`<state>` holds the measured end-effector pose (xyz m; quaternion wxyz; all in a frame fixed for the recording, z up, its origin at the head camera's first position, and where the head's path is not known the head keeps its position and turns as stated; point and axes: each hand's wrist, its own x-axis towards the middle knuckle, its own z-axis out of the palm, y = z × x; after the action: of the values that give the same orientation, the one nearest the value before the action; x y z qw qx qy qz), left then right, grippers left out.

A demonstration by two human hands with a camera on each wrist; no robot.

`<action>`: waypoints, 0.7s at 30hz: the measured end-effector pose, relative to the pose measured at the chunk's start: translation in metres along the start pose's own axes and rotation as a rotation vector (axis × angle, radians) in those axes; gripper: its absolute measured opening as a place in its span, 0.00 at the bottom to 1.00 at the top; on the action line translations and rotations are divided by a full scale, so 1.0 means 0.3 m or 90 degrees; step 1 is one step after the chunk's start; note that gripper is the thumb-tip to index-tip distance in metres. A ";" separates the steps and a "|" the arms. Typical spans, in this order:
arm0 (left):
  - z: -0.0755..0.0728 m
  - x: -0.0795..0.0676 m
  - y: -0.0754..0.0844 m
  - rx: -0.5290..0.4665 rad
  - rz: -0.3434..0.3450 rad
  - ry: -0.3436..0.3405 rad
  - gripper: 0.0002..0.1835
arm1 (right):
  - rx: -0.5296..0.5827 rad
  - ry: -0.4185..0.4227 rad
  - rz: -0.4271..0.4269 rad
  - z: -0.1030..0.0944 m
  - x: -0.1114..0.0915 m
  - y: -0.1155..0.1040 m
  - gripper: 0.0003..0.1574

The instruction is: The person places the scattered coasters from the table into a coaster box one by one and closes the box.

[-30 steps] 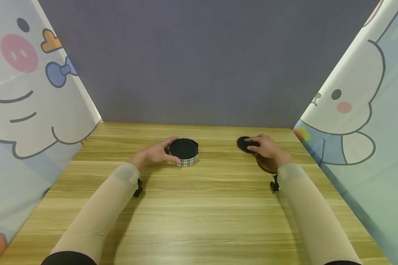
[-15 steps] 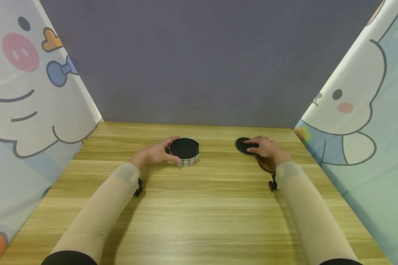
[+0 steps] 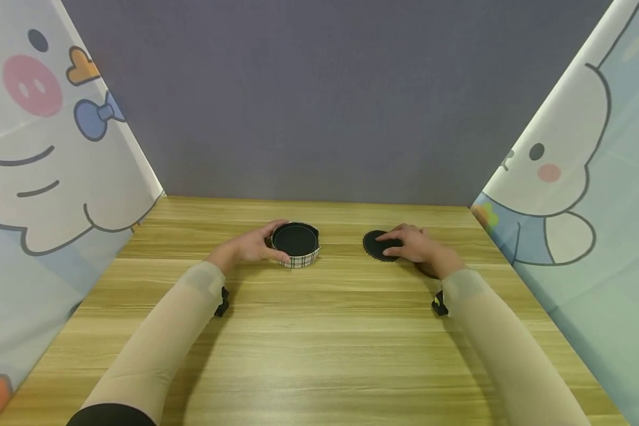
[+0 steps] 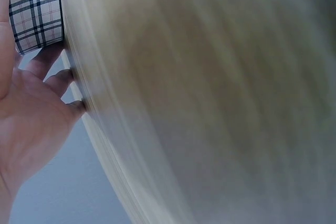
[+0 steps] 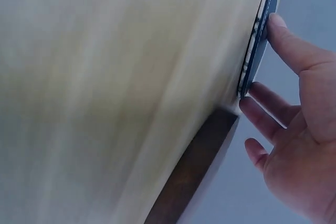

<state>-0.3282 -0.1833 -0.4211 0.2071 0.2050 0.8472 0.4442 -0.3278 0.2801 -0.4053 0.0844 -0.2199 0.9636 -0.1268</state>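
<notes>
A round coaster holder (image 3: 300, 261) with a plaid side wall stands on the wooden table, with a black round coaster (image 3: 295, 239) in its top. My left hand (image 3: 251, 244) grips the holder from the left, thumb in front and fingers behind. In the left wrist view the plaid wall (image 4: 35, 9) shows above the palm. Further right, a loose black coaster (image 3: 374, 245) with a plaid underside lies low at the tabletop. My right hand (image 3: 416, 245) touches its right part with thumb and extended fingers. Whether the coaster rests flat cannot be told.
A round brown object (image 5: 194, 166) lies on the table under the right wrist, mostly hidden in the head view. A grey wall (image 3: 319, 106) rises behind the table (image 3: 319, 343). Cartoon-printed curtains (image 3: 32, 177) hang at both sides.
My right hand has moved the loose coaster left and nearer to me. It no longer overlaps the brown object in view. The left hand and the holder have stayed put.
</notes>
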 end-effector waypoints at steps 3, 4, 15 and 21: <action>0.000 -0.001 0.005 -0.001 0.000 -0.001 0.65 | -0.004 -0.007 -0.008 0.010 -0.003 -0.034 0.30; 0.000 -0.002 0.006 -0.003 -0.001 -0.002 0.65 | -0.008 -0.008 -0.013 0.013 -0.005 -0.045 0.31; 0.003 0.007 0.002 -0.002 0.005 -0.004 0.64 | -0.024 -0.002 -0.010 0.038 -0.039 -0.111 0.34; 0.003 0.012 -0.006 0.005 0.010 -0.004 0.63 | -0.024 -0.001 -0.001 0.047 -0.055 -0.121 0.35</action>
<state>-0.3310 -0.1816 -0.4236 0.2058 0.2139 0.8466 0.4419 -0.2953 0.2528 -0.4068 0.0811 -0.2221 0.9656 -0.1085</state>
